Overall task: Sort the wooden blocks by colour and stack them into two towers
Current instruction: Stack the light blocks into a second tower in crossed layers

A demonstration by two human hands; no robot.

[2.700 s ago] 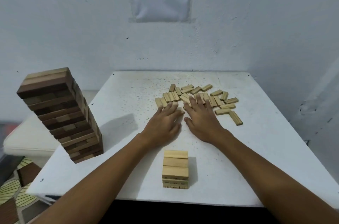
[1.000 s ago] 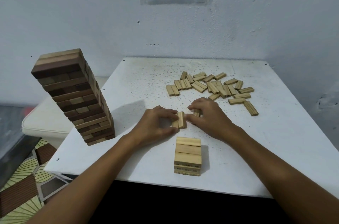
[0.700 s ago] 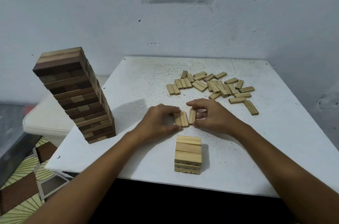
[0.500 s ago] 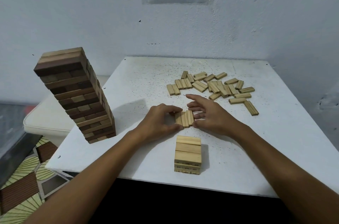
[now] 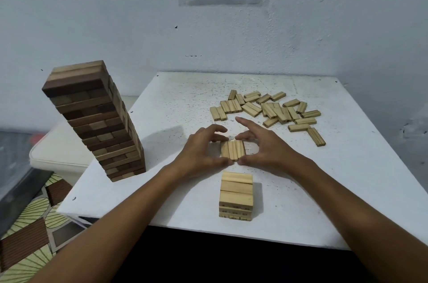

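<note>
Both my forearms reach forward. My left hand (image 5: 201, 152) and right hand (image 5: 265, 150) face each other, curled fingers (image 5: 217, 129) and thumbs closing in from either side, my right forefinger stretched forward.

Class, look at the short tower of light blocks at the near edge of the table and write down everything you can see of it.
The short light tower stands upright on the white table, near its front edge and nearer than both hands. It is pale, grainy wood, a few layers high; its top layer shows three blocks side by side, running left to right. Dark marks show on the lower block ends facing the camera. Nothing but the table touches it.
</note>
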